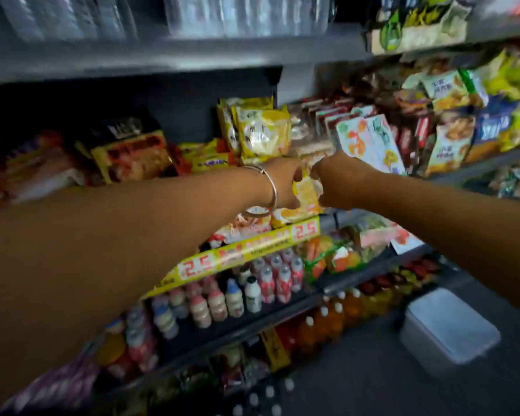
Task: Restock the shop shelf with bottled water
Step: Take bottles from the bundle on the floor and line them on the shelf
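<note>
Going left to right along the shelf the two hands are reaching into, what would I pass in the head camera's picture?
Red-and-black noodle pack → upright yellow packs → left hand → yellow packet gripped between both hands → right hand → white carton with orange print → green-and-yellow snack bags.

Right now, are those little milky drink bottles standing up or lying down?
Standing up. The little drink bottles sit in rows on the lower shelf with their caps pointing upward, below the yellow price strip.

Both arms outstretched, left hand (pixel 285 183), right hand (pixel 339 181) curled, nearly touching
</note>
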`<state>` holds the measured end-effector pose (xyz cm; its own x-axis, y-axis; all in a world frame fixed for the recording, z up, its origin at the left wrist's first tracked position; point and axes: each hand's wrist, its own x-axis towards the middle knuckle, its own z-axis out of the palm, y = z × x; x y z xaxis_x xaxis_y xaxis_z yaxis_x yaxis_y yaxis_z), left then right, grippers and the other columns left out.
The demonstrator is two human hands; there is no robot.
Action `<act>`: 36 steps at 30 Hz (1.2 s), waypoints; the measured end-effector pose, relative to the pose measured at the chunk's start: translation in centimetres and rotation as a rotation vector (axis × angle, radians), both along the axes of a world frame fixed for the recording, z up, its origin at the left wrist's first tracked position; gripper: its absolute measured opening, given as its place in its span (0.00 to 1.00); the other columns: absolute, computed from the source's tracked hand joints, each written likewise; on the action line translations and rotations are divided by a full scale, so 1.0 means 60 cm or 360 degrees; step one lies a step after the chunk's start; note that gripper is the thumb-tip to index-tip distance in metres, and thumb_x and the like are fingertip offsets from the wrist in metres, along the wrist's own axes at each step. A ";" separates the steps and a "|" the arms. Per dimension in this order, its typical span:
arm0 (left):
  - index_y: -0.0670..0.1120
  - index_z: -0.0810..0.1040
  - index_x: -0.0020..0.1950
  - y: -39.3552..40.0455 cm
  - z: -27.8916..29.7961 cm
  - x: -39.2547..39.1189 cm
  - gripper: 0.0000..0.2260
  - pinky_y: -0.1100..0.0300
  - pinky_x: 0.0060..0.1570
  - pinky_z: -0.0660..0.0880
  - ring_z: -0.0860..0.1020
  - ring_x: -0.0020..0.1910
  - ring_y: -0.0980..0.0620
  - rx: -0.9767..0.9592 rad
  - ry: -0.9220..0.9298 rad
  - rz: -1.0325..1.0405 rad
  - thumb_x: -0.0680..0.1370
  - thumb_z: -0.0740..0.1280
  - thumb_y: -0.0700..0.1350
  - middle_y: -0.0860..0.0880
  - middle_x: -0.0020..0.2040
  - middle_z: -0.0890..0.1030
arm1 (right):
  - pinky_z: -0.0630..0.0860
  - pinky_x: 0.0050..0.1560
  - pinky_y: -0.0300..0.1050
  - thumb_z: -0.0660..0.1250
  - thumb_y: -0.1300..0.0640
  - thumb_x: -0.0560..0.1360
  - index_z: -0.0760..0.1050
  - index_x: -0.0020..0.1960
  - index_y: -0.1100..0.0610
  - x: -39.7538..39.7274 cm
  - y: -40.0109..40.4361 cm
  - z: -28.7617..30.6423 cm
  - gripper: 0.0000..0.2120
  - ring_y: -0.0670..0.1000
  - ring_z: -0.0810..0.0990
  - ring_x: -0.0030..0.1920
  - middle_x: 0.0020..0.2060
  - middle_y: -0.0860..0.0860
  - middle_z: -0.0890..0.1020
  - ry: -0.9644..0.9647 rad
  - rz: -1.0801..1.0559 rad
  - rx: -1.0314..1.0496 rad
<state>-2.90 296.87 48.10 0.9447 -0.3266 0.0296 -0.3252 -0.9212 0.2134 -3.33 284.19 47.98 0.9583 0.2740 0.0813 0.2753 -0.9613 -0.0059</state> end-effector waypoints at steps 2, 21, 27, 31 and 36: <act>0.41 0.69 0.64 -0.020 -0.093 0.012 0.23 0.56 0.56 0.70 0.73 0.60 0.42 -0.0004 0.0130 -0.0038 0.73 0.71 0.44 0.41 0.63 0.72 | 0.75 0.57 0.50 0.64 0.62 0.73 0.74 0.62 0.61 0.012 -0.017 -0.088 0.17 0.61 0.76 0.60 0.59 0.61 0.77 0.0113 -0.0028 0.0007; 0.46 0.65 0.67 0.048 -1.098 0.021 0.23 0.45 0.66 0.64 0.64 0.67 0.41 0.0163 0.0953 0.0085 0.74 0.68 0.47 0.43 0.67 0.65 | 0.71 0.61 0.51 0.65 0.56 0.77 0.69 0.67 0.58 0.004 0.011 -1.134 0.20 0.59 0.73 0.63 0.63 0.58 0.73 0.1188 -0.0382 0.0219; 0.46 0.67 0.67 0.065 -1.270 0.054 0.25 0.47 0.66 0.65 0.65 0.67 0.41 0.0148 0.0929 0.0150 0.72 0.71 0.48 0.43 0.67 0.66 | 0.71 0.59 0.53 0.70 0.53 0.72 0.60 0.71 0.56 0.038 0.052 -1.333 0.32 0.60 0.71 0.64 0.63 0.58 0.74 0.1209 -0.0542 0.0403; 0.47 0.65 0.68 0.077 -1.337 0.069 0.28 0.45 0.66 0.64 0.63 0.68 0.41 0.0176 0.0931 0.0145 0.72 0.71 0.51 0.44 0.68 0.64 | 0.70 0.60 0.54 0.74 0.55 0.69 0.49 0.76 0.56 0.058 0.065 -1.422 0.45 0.62 0.69 0.66 0.66 0.59 0.72 0.1211 -0.0816 0.0741; 0.47 0.65 0.68 0.090 -1.378 0.074 0.30 0.44 0.67 0.62 0.61 0.69 0.42 0.0147 0.0929 0.0134 0.70 0.72 0.53 0.44 0.69 0.63 | 0.71 0.57 0.49 0.76 0.60 0.66 0.62 0.71 0.52 0.063 0.074 -1.486 0.38 0.58 0.73 0.63 0.62 0.56 0.76 0.1099 -0.0899 0.1087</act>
<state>1.53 302.29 -34.60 0.8191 -0.2263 -0.5271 -0.1033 -0.9620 0.2526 0.44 288.60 -41.18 0.8286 -0.1131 -0.5483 -0.4651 -0.6840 -0.5620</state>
